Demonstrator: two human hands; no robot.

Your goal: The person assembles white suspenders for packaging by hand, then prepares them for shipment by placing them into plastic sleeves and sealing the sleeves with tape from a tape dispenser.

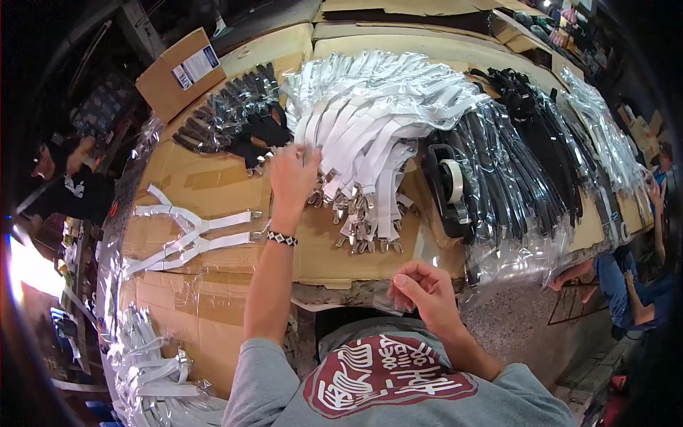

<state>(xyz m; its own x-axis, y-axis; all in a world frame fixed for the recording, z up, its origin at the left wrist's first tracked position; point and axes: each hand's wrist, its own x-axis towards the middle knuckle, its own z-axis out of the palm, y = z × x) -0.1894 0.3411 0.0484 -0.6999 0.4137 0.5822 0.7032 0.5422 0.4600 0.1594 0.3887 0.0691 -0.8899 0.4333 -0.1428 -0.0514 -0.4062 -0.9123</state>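
White suspenders (pixel 370 142) in clear wrappers lie fanned in a big pile on the cardboard-covered table (pixel 213 285), their metal clips pointing toward me. My left hand (pixel 293 178) reaches into the pile's near left edge, fingers spread and resting on the straps, gripping nothing I can make out. My right hand (pixel 421 288) hovers close to my chest, fingers curled, pinching a clear plastic bag (pixel 427 252). 1 loose white suspender (pixel 188 231) lies left of my left wrist.
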